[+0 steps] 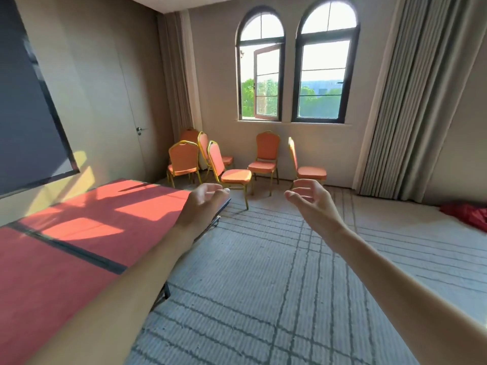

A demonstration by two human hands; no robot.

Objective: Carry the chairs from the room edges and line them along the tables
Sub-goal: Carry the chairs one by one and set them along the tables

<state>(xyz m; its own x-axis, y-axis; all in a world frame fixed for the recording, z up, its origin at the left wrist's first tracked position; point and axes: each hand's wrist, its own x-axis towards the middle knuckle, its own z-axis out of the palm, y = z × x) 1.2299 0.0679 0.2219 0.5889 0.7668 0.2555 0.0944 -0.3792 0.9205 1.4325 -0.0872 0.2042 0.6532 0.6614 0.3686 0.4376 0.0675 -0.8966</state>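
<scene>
Both arms reach forward with bare forearms, and both hands are empty. The left hand (204,204) hangs over the far corner of the desk (79,233), fingers loosely curled and spread apart, touching nothing. The right hand (312,200) is held over the carpet (263,272), palm turned inward, fingers curved and wide apart, also touching nothing.

Beyond the hands, the chairs stand well apart from them against the far wall beneath the windows (297,69). They have orange padded seats and backs on thin gold-coloured metal frames. The nearest chair (229,172) stands just past the desk's far end, seat facing right. A cluster sits in the corner behind it: one chair (183,162) faces the camera and others are crowded behind it, how many I cannot tell. A further chair (264,159) stands under the left window, and another chair (307,164) stands side-on to its right.

The desk runs along the left, covered in red cloth with a dark band across it, sunlight falling on it in patches. The carpet is grey with darker grid lines. A dark screen (26,101) hangs on the left wall, beside a door (131,101). Grey curtains (411,101) hang at right, and a red heap (469,214) lies on the floor near them.
</scene>
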